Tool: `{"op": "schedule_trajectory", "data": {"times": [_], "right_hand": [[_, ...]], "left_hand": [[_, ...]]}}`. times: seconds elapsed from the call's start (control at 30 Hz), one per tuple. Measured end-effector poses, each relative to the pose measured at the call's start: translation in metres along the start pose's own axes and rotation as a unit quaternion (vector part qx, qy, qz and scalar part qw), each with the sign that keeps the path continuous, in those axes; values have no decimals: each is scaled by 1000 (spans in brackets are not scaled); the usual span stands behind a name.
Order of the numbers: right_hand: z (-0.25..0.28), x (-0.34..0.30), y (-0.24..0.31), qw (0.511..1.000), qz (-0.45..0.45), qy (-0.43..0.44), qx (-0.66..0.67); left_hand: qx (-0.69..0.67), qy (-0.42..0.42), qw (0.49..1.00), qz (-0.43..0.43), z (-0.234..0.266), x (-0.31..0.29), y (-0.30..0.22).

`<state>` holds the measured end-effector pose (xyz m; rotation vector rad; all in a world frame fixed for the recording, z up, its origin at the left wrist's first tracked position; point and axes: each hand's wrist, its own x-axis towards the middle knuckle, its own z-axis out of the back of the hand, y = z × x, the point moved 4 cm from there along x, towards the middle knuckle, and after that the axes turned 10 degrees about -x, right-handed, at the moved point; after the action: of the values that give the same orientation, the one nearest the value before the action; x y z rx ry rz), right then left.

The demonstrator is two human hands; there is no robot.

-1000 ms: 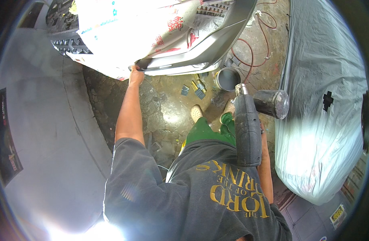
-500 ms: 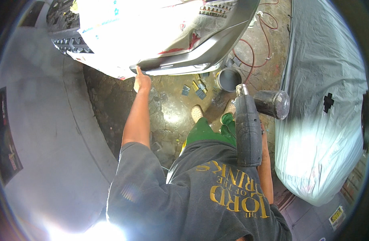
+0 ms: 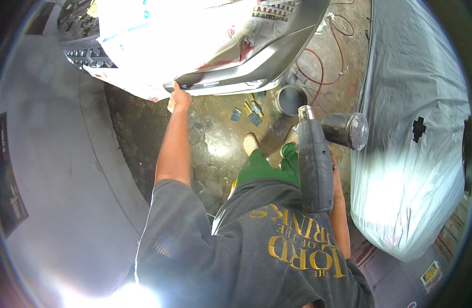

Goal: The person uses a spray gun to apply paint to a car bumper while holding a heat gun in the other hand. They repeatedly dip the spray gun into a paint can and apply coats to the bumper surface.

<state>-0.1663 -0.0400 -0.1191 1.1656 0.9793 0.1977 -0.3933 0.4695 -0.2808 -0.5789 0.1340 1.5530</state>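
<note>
My left hand reaches to the lower edge of a grey car bumper. One finger is stretched out and rests on the bumper's end by a dark slot; the other fingers are partly hidden. Large sheets of newspaper and white masking cover much of the panel, washed out by glare. In my right hand, mostly hidden behind it, is a black heat gun with a metal nozzle facing forward. A dark cylinder with a shiny round end juts out to its right; whether it belongs to the tool I cannot tell.
A grey bucket stands under the bumper beside several small sanding pads or blocks on the wet floor. A red hose loops behind. Silver sheeting covers something large at right; a grey surface curves along the left.
The view has shifted very slightly. My left hand stays at the bumper's edge, its finger a little to the left, and the heat gun remains held in place.
</note>
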Motion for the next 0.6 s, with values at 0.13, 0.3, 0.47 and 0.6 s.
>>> {"op": "schedule_trajectory", "data": {"times": [0.13,0.3,0.47,0.6], "right_hand": [[10,-1,-19,998,-53,-33,33],[9,-1,-18,998,-38,-23,36],[6,-3,-13,999,-29,-17,38],[7,-5,-16,997,-35,-28,62]], "left_hand": [[18,-9,1000,-20,-2,-4,-8],[69,-70,992,-83,5,-9,-1],[87,-97,976,-172,15,18,21],[89,-68,978,-173,18,20,18]]}}
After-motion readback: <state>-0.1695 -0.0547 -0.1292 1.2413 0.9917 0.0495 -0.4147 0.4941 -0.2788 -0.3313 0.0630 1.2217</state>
